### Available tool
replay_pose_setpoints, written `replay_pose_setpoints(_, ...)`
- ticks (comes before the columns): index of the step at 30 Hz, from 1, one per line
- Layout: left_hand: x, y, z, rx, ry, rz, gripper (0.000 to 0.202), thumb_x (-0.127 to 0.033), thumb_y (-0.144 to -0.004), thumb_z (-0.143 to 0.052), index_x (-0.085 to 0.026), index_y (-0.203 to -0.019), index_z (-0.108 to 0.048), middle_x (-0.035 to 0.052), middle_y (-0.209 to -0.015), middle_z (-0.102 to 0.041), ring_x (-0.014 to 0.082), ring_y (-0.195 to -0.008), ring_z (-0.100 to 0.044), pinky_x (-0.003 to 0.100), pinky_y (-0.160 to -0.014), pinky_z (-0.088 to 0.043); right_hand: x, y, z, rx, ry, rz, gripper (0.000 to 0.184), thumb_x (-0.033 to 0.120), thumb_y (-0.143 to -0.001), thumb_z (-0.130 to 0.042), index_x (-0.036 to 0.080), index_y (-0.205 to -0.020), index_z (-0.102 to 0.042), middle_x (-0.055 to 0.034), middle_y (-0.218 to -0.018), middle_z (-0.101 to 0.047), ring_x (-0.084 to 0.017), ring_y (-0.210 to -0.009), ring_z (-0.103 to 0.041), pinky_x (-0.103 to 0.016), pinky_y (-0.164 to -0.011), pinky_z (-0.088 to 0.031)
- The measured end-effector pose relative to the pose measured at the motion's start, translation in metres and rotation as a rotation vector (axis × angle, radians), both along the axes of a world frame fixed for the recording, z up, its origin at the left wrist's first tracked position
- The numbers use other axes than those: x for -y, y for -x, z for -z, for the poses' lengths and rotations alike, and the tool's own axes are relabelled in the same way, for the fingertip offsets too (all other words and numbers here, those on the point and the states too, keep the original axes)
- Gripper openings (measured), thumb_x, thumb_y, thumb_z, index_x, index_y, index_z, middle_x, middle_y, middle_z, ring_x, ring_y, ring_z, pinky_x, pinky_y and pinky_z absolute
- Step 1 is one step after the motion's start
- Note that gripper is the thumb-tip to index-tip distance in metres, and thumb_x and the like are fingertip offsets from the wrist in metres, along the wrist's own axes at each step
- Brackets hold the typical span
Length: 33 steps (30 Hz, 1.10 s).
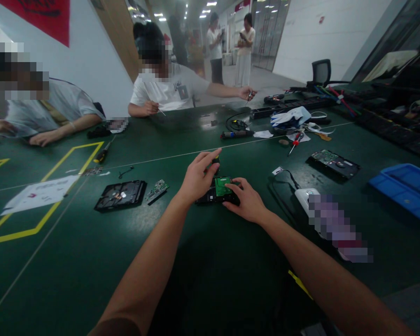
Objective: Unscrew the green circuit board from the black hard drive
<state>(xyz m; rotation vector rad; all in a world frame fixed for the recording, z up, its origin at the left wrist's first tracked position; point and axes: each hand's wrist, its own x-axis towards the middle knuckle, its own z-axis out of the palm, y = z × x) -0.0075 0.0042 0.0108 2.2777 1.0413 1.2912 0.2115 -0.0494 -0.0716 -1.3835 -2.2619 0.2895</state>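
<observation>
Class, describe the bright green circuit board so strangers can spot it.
On the big table, find the nearest left hand and right hand. Between them, the green circuit board sits on a black hard drive. Unlike the loose board farther left, it has the right hand on it.

Both bare hands meet in front of the body, just beside each other.
The left forearm slants up and inward from the lower left to the left hand, which sits slightly farther out, back of the hand showing, fingers stretched to the right, one reaching past the others, thumb below them. The right forearm slants in from the lower right; the right hand points left, palm down, fingers gently bent, thumb spread apart on the near side.
</observation>
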Motion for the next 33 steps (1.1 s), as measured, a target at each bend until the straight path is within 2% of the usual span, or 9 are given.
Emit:
replay_pose_setpoints(3, 0.0015, -0.0005, -0.0014, -0.017, 0.012, 0.013, 0.049, -0.016, -0.101, -0.055, -0.031, -0.147, -0.055, 0.0070, -0.130, -0.066, 0.0193, -0.109, -0.065, 0.033, -0.085, -0.058, 0.0000, 0.0002, 0.0001, 0.002, 0.000, 0.003, 0.060, 0.053, -0.091, -0.069, 0.028, -0.144, -0.053, -0.0130, -0.149, -0.043, -0.029, -0.114, -0.059, -0.050, -0.092, -0.058)
replay_pose_setpoints(7, 0.0031, -0.0024, -0.0030, -0.035, -0.037, -0.085, 0.036, -0.026, -0.092, -0.074, -0.026, -0.127, -0.067, 0.0068, -0.117, -0.068, 0.0193, -0.099, -0.067, 0.031, -0.078, -0.057, -0.0007, 0.0005, 0.0013, -0.009, -0.005, 0.007, 0.060, 0.052, -0.090, -0.071, 0.030, -0.143, -0.053, -0.0123, -0.148, -0.043, -0.029, -0.112, -0.060, -0.051, -0.093, -0.057)
replay_pose_setpoints(10, 0.0032, -0.0035, -0.0027, -0.028, -0.057, -0.125, 0.033, -0.029, -0.089, -0.078, -0.025, -0.120, -0.069, 0.0063, -0.113, -0.069, 0.0184, -0.094, -0.067, 0.029, -0.073, -0.056, -0.0012, 0.0004, 0.0020, -0.013, -0.006, 0.007, 0.061, 0.052, -0.090, -0.071, 0.030, -0.143, -0.053, -0.0125, -0.148, -0.043, -0.029, -0.113, -0.060, -0.052, -0.094, -0.057)
replay_pose_setpoints(14, 0.0000, -0.0014, 0.0007, 0.001, -0.020, -0.110, 0.038, -0.024, -0.093, -0.071, -0.027, -0.131, -0.067, 0.0072, -0.121, -0.071, 0.0207, -0.101, -0.069, 0.029, -0.071, -0.058, -0.0013, 0.0000, 0.0025, -0.014, 0.000, 0.010, 0.061, 0.051, -0.090, -0.071, 0.031, -0.144, -0.052, -0.0121, -0.148, -0.043, -0.030, -0.113, -0.060, -0.052, -0.092, -0.058)
replay_pose_setpoints(19, -0.0030, 0.0021, 0.0056, 0.062, 0.108, -0.002, 0.049, -0.020, -0.100, -0.057, -0.031, -0.147, -0.056, 0.0073, -0.138, -0.067, 0.0227, -0.113, -0.068, 0.032, -0.078, -0.063, -0.0010, -0.0001, 0.0025, -0.009, -0.001, 0.012, 0.062, 0.053, -0.090, -0.070, 0.029, -0.144, -0.053, -0.0125, -0.149, -0.042, -0.030, -0.114, -0.059, -0.051, -0.092, -0.058)
replay_pose_setpoints(24, -0.0008, 0.0027, 0.0033, 0.053, 0.173, 0.077, 0.050, -0.023, -0.103, -0.049, -0.035, -0.152, -0.051, 0.0072, -0.139, -0.065, 0.0187, -0.098, -0.071, 0.027, -0.065, -0.061, -0.0008, -0.0001, 0.0023, -0.003, -0.002, 0.009, 0.062, 0.054, -0.090, -0.070, 0.029, -0.144, -0.052, -0.0124, -0.149, -0.043, -0.030, -0.115, -0.059, -0.052, -0.093, -0.058)
replay_pose_setpoints(29, 0.0006, 0.0032, -0.0024, -0.017, -0.005, -0.073, 0.040, -0.026, -0.096, -0.067, -0.030, -0.136, -0.066, 0.0066, -0.116, -0.070, 0.0193, -0.099, -0.067, 0.032, -0.082, -0.059, -0.0008, 0.0002, 0.0021, -0.009, -0.011, 0.011, 0.062, 0.052, -0.090, -0.071, 0.028, -0.144, -0.053, -0.0130, -0.149, -0.044, -0.029, -0.114, -0.060, -0.051, -0.093, -0.057)
replay_pose_setpoints(31, 0.0007, 0.0029, -0.0028, -0.035, -0.017, -0.076, 0.044, -0.025, -0.097, -0.066, -0.030, -0.140, -0.063, 0.0069, -0.119, -0.070, 0.0192, -0.101, -0.066, 0.032, -0.085, -0.058, -0.0006, 0.0004, 0.0016, -0.005, -0.006, 0.011, 0.062, 0.052, -0.090, -0.071, 0.026, -0.143, -0.053, -0.0134, -0.149, -0.043, -0.029, -0.114, -0.060, -0.050, -0.093, -0.058)
replay_pose_setpoints(33, 0.0006, 0.0026, -0.0021, -0.041, -0.003, -0.032, 0.051, -0.021, -0.100, -0.058, -0.031, -0.149, -0.054, 0.0074, -0.130, -0.067, 0.0188, -0.105, -0.066, 0.033, -0.088, -0.058, -0.0004, 0.0006, 0.0011, -0.003, 0.000, 0.015, 0.061, 0.052, -0.090, -0.071, 0.026, -0.143, -0.053, -0.0132, -0.150, -0.043, -0.030, -0.114, -0.060, -0.050, -0.093, -0.058)
